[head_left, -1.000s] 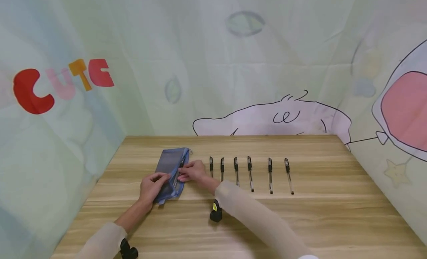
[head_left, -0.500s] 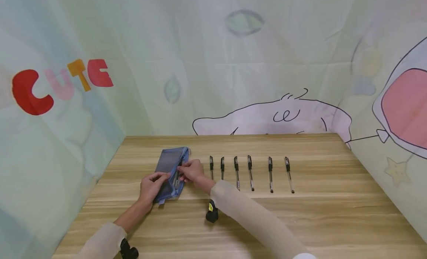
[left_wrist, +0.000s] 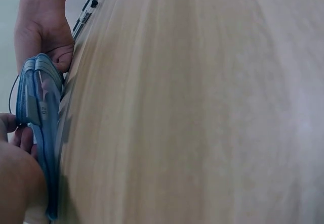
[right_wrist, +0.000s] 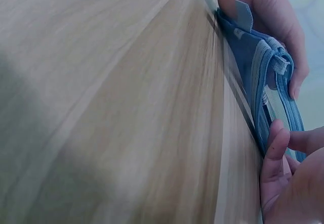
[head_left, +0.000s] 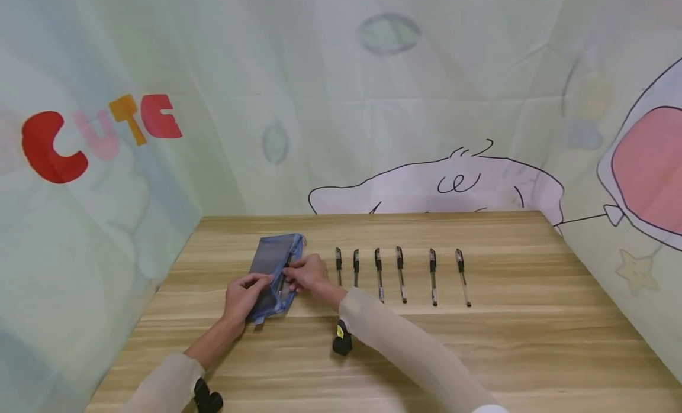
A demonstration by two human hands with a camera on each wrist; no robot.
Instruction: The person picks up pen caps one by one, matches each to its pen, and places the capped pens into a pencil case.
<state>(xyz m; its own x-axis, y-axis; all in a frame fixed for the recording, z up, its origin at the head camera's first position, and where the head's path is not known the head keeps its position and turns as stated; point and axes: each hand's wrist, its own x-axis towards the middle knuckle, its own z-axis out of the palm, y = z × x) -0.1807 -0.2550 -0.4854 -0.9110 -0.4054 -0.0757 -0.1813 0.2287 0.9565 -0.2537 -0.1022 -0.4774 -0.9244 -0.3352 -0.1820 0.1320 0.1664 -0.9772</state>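
Note:
A blue mesh zip pouch lies at the left of the table, its zipped side spread apart. My left hand pinches the near lip of that opening between thumb and fingers. At the opening's right side, my right hand has its fingertips on a black pen lying lengthwise inside the pouch. The right wrist view shows these fingers bent at the opening, with the pen's dark shaft beside them. My fingers partly cover the pen.
Several black-capped clear pens, such as the rightmost pen, lie in a row right of the pouch. My right forearm hides the lower ends of the leftmost ones. The wooden table ends at a printed curtain.
The pen under my right fingertips has settled lower into the pouch, and those fingers have shifted slightly at the opening. My left hand keeps its hold in place.

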